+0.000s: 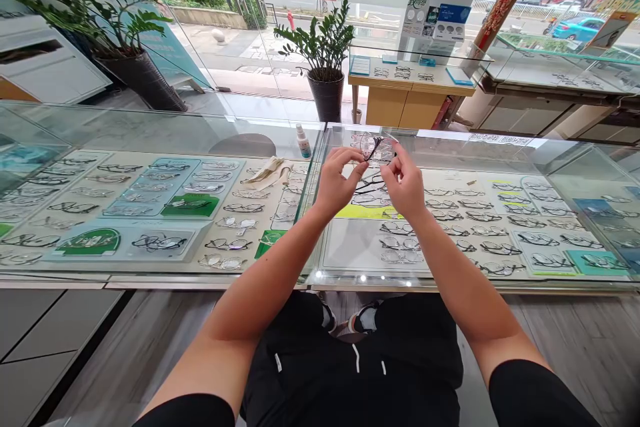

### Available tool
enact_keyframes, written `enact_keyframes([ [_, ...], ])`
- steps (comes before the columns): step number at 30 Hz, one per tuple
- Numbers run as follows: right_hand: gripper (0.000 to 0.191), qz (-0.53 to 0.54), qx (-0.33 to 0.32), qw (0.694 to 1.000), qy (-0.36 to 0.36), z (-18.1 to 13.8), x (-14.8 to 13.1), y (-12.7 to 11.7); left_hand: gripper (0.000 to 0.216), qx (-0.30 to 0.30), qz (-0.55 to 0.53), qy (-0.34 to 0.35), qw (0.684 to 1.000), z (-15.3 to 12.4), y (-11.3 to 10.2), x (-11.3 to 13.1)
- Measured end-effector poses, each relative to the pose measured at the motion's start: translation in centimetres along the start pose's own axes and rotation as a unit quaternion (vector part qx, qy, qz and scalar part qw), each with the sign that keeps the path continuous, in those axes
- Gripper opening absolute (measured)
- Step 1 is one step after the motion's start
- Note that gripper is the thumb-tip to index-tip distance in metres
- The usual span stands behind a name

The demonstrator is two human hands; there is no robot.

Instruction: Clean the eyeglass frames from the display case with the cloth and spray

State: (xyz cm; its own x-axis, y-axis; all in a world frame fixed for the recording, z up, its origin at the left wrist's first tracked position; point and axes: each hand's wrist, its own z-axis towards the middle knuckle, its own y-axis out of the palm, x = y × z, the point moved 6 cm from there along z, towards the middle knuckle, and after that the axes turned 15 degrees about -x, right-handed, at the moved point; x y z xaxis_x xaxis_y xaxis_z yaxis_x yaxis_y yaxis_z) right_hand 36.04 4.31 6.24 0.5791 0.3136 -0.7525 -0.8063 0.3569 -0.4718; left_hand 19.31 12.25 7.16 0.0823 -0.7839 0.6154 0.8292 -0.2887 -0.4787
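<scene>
Held glasses: a pair of eyeglasses [374,147] is up between both hands, over the glass display counter [350,250]; its clear lenses and thin parts blur into the eyewear beneath, and fingers cover part of it.
Left hand [339,179]: thumb and fingertips pinch the dark part of the frame.
Right hand [404,183]: index finger raised beside the glasses, other fingers curled; whether it grips them, I cannot tell.
Under the glass: rows of spectacles [500,249], some blocked by hands and forearms.
Left of the hands: spray bottle [303,141] upright, pale cloth [265,175] crumpled nearby.
Beyond: potted plant [327,97].
</scene>
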Motion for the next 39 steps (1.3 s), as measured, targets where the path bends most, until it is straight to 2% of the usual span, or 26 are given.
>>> enact_keyframes([
  [3, 0.062, -0.001, 0.061, 0.998, -0.019, 0.0, 0.1, -1.1, 0.011, -0.023, -0.015, -0.013, 1.0, 0.0, 0.5, -0.3],
  [5, 0.06, -0.002, 0.071, 0.997, -0.032, -0.1, 0.0, -1.3, 0.011, -0.032, -0.056, -0.027, 0.998, 0.0, 0.8, -0.5],
  [7, 0.055, -0.016, 0.047, 0.998, -0.039, 0.0, -0.2, -0.9, 0.012, -0.035, -0.101, -0.047, 0.993, -0.1, 1.0, -0.8],
  [12, 0.025, -0.066, -0.04, 0.994, -0.073, 0.1, -0.9, 0.8, 0.017, -0.049, -0.162, -0.095, 0.981, -0.1, 1.4, -1.7],
  [19, 0.029, -0.012, -0.082, 0.994, -0.07, 0.4, -0.3, 1.5, 0.034, -0.074, -0.282, -0.124, 0.949, -0.1, 2.2, -3.4],
  [22, 0.028, 0.007, -0.079, 0.996, -0.049, 0.4, 0.1, 1.5, 0.034, -0.087, -0.263, -0.106, 0.955, 0.0, 2.1, -2.9],
  [28, 0.024, 0.003, -0.04, 0.999, -0.034, 0.3, 0.0, 1.0, 0.028, -0.064, -0.077, -0.031, 0.995, 0.0, 1.2, -0.3],
  [31, 0.023, 0.0, -0.025, 0.999, -0.038, 0.3, -0.2, 0.7, 0.023, -0.015, 0.007, -0.003, 1.0, 0.0, 0.0, 0.0],
  [34, 0.021, 0.002, -0.012, 1.0, -0.023, 0.3, -0.2, 0.3, 0.022, 0.116, 0.081, -0.009, 0.99, -0.3, -2.9, -0.9],
  [37, 0.02, 0.007, 0.003, 1.0, -0.01, 0.3, 0.0, 0.0, 0.054, 0.226, 0.123, -0.057, 0.965, -0.9, -5.9, -3.4],
  [39, 0.019, 0.009, 0.008, 1.0, -0.01, 0.3, 0.1, -0.1, 0.077, 0.251, 0.13, -0.1, 0.954, -1.1, -7.3, -5.9],
])
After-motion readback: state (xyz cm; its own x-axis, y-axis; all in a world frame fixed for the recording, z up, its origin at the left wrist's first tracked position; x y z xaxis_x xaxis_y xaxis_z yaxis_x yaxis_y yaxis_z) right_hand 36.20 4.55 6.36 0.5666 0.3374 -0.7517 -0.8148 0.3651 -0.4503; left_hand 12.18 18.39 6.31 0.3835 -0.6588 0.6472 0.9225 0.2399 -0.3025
